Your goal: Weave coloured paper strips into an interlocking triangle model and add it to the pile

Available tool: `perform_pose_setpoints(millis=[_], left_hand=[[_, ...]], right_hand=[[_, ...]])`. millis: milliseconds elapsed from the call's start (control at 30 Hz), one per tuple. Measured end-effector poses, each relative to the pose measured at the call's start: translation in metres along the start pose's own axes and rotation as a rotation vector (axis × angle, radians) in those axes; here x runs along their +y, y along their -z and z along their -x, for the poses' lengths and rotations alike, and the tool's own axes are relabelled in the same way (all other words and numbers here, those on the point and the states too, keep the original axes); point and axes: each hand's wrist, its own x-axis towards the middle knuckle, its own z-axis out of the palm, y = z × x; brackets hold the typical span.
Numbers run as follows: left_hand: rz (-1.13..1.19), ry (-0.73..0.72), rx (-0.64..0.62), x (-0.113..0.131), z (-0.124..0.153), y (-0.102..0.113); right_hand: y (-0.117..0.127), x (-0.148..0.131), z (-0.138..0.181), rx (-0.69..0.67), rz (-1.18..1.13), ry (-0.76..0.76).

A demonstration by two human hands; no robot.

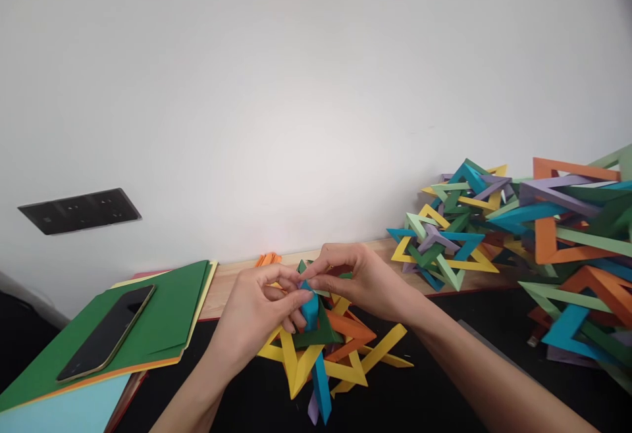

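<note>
Blue paper (310,314) in the head view, and both hands are on it! The left hand (259,298) pinches its side, the right hand (350,275) nips its top, likely steadying the narrow fold amid a crisp, spiky paper model (318,337) on the dark counter (266,407).

- Bright, soft light; the wall (296,124) is palest above the paper model (326,334).
- The wall greys away from the model, darkest at the corner far to its upper right.
- Beneath the model, the black surface (247,387) shows little detail.
- Wide-angle distortion slants the socket (79,210) far left of the model.
- Folds on the model look fairly crisp, without obvious blur.
</note>
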Motion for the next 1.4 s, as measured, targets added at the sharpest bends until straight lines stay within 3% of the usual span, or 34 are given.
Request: perform_pose_setpoints(millis=[167, 300, 567, 800, 1067, 1400], left_hand=[[-0.034, 0.016, -0.034, 0.002, 0.003, -0.001], [-0.071, -0.006, -0.071, -0.001, 0.003, -0.001], [-0.379, -0.231, 0.074, -0.01, 0.011, -0.008], [-0.421, -0.346, 0.106, -0.012, 0.014, -0.011], [-0.309, -0.182, -0.013, -0.009, 0.013, -0.007], [-0.239, -0.151, -0.06, -0.004, 0.016, -0.005]], right_hand=[[0.008, -0.005, 0.002, -0.134, 0.038, 0.045], [0.007, -0.01, 0.003, -0.105, 0.143, 0.014], [0.006, -0.013, 0.003, -0.106, 0.122, 0.022], [0.008, -0.014, 0.003, -0.123, 0.23, 0.023], [0.014, -0.019, 0.009, -0.258, 0.325, 0.129], [0.019, -0.026, 0.01, -0.316, 0.338, 0.158]])
